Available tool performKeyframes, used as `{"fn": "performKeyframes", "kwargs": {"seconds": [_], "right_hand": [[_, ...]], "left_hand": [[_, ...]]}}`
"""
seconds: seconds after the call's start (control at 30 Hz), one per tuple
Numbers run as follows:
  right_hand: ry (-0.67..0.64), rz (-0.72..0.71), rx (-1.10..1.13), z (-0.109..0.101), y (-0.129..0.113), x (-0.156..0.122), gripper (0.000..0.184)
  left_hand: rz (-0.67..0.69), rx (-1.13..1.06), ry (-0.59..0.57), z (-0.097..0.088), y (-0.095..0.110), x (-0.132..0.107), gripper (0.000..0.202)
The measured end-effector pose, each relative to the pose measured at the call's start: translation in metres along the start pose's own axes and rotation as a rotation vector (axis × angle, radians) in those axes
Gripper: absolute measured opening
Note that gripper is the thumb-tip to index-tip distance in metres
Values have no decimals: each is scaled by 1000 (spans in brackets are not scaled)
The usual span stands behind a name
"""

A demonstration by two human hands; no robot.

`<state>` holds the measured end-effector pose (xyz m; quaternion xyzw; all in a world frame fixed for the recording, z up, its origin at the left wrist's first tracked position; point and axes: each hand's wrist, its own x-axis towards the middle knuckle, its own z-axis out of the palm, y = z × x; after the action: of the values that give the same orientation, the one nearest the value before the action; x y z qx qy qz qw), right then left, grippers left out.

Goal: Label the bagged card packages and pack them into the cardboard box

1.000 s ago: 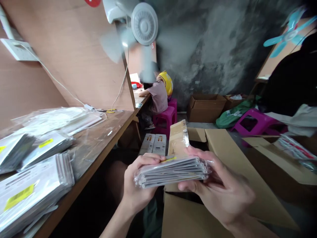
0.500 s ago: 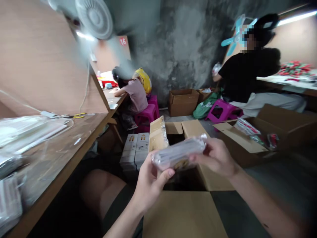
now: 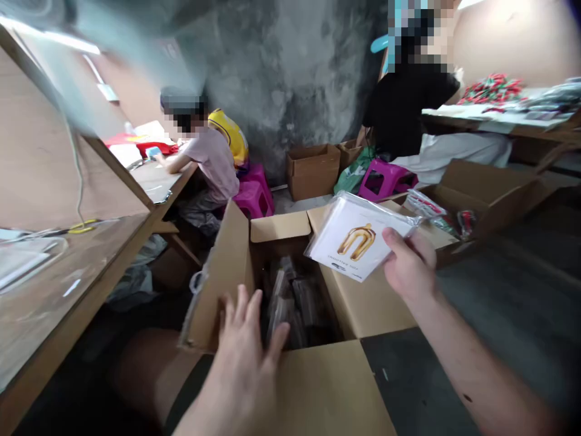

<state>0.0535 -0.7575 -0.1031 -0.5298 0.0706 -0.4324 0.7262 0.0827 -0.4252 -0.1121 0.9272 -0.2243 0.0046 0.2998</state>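
Note:
My right hand (image 3: 411,260) grips a foil balloon pack (image 3: 333,236) by its right edge, thumb on top. The pack is a flat white stack in clear plastic, with a gold balloon printed on its face. It is tilted above the right flap of an open cardboard box (image 3: 313,387). My left hand (image 3: 245,333) has its fingers spread at the box's left flap (image 3: 222,284), and nothing is in it. Whether the fingertips press on the flap I cannot tell. Inside the box lie several plastic-wrapped packs (image 3: 285,303), dim in shadow.
A wooden workbench (image 3: 104,260) with yellow-handled scissors (image 3: 83,226) runs along the left. Another open carton (image 3: 490,188) holding bagged items stands at the right. Purple stools (image 3: 385,178), a brown box (image 3: 313,172) and seated people (image 3: 408,103) are farther back.
My left hand has let go of the pack and moved down left to the box flap. The right hand has turned the pack so its printed face shows. The view has shifted.

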Motion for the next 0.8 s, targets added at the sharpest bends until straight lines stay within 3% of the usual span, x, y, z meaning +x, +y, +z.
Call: {"fn": "performKeyframes", "kwargs": {"seconds": [0.07,0.13,0.23,0.33,0.47,0.6,0.7,0.8], "right_hand": [[-46,-11,-13,2,4,-5,36],[-132,-13,-16,9,6,-12,36],[-264,-19,-12,27,10,-28,33],[-405,-61,-122,51,14,-43,30],[-584,-119,-169,92,16,-59,36],[-852,-232,-79,128,10,-72,39],[-1048,-408,-13,146,1,-84,46],[-1310,-614,4,162,-11,-91,49]], "left_hand": [[-179,-100,-2,-18,-28,19,88],[-396,-386,-67,-35,-53,35,77],[-502,-590,-118,-46,-74,40,69],[-534,-722,-114,-39,-80,33,67],[-533,-869,-50,-39,-75,23,62],[-449,-1043,66,-81,-54,1,83],[-430,-1176,45,-117,-29,-21,99],[-508,-1262,-13,-140,-9,-45,68]]}}
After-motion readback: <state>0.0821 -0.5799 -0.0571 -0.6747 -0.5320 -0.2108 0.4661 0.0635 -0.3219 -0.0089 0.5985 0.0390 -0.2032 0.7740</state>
